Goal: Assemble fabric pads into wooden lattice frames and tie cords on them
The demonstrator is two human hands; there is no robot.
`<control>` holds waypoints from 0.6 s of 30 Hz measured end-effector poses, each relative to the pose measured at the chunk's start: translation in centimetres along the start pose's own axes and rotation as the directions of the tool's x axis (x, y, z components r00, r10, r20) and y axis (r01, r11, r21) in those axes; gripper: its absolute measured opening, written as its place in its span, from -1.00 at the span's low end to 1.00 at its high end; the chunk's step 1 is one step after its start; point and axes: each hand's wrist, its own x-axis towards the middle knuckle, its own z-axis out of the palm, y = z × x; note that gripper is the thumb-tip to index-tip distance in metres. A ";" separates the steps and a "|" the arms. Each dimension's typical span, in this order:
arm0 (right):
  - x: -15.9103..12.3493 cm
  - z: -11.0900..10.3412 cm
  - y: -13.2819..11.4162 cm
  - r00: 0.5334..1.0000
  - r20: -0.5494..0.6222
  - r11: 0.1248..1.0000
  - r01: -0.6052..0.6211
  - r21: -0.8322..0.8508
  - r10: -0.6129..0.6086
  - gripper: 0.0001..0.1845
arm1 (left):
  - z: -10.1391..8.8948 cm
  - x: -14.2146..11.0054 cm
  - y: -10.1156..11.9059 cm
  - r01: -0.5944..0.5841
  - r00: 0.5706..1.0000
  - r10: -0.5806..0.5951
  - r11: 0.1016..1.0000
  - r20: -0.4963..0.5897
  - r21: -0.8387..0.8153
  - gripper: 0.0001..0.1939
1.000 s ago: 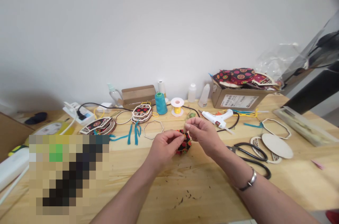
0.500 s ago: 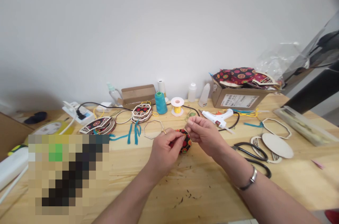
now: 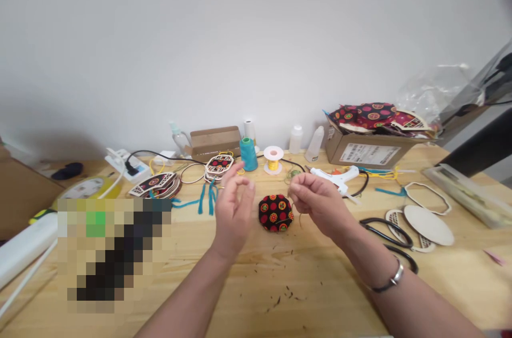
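Note:
A round black fabric piece with red and yellow dots (image 3: 276,212) lies on the wooden table (image 3: 280,274) between my hands. My left hand (image 3: 234,207) hovers just left of it, lifted off, fingers loosely curled and apart, holding nothing. My right hand (image 3: 316,202) is just right of the piece with thumb and forefinger pinched together; a thin thread seems to run from the pinch toward the fabric.
Black scissors (image 3: 390,236) and wooden cut-outs (image 3: 426,215) lie to the right. A white glue gun (image 3: 338,177), teal thread cone (image 3: 248,154), yellow spool (image 3: 273,159), bottles and a cardboard box of fabric (image 3: 368,149) line the back. Stacked decorated pieces (image 3: 160,184) sit left.
Both hands held the dotted fabric piece together; now it lies on the table, my left hand has let go and drawn left, my right hand has pulled away to the right.

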 end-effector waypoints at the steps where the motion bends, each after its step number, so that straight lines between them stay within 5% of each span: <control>1: -0.1 0.2 0.1 1.000 -0.005 0.997 0.005 -0.074 -0.006 -0.74 | 0.2 -0.2 0.0 0.027 0.995 -0.020 0.997 0.099 -0.069 -0.86; 4: -0.2 0.7 0.6 0.999 -0.003 0.966 0.052 -0.255 -0.054 -0.78 | 0.8 -1.1 0.1 0.228 0.917 -0.123 0.942 0.379 -0.247 -0.74; 7: -0.2 0.7 1.1 0.995 -0.013 0.928 0.090 -0.363 -0.102 -0.82 | 1.1 -1.5 0.2 0.441 0.826 -0.240 0.839 0.511 -0.319 -0.68; 10: -0.2 0.5 1.4 0.993 0.005 0.894 0.111 -0.435 -0.121 -0.85 | 1.1 -1.5 0.5 0.529 0.786 -0.326 0.795 0.525 -0.297 -0.67; 18: 0.0 0.2 1.4 0.979 -0.031 0.780 0.140 -0.610 -0.200 -0.89 | 1.2 -1.1 0.7 0.551 0.783 -0.398 0.801 0.478 -0.235 -0.82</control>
